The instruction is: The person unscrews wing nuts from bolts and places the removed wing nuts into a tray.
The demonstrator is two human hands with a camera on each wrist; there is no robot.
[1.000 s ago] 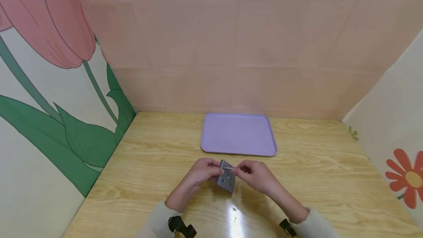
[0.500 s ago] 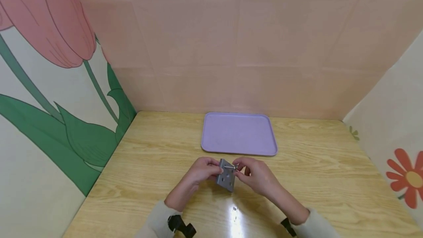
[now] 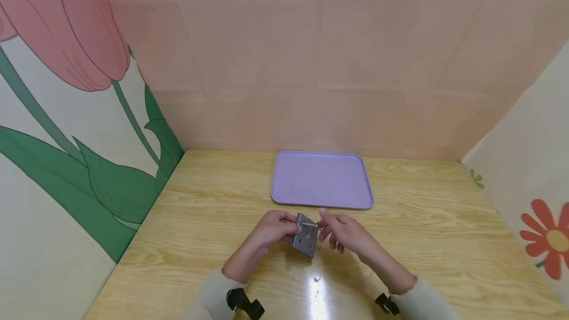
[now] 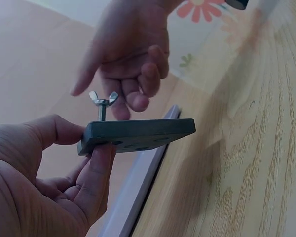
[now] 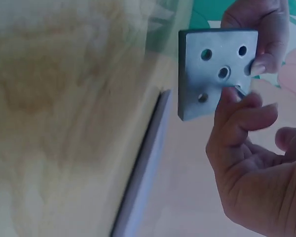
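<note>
My left hand (image 3: 270,228) pinches a grey metal plate (image 3: 304,242) by one edge, thumb on one face and fingers on the other. Several round holes pass through this square plate, as the right wrist view shows. From its face, near the gripped edge, a wing screw (image 4: 103,104) stands straight out, its two wings at the outer end and part of its shaft exposed. Beside those wings is my right hand (image 3: 348,233), thumb raised apart from the half-bent fingers, and no grip on the screw shows. In the right wrist view the right fingers mostly hide the screw.
A purple tray (image 3: 322,180) lies on the wooden table (image 3: 213,186) just beyond the hands. Behind it rises a pinkish backdrop (image 3: 311,63), with flower-printed panels on both sides. A small dark speck (image 3: 316,279) shows in the bright reflection near the front.
My right fingers have come off the wing screw: the thumb has lifted and spread away from the fingers. The left hand and plate stay almost where they were.
</note>
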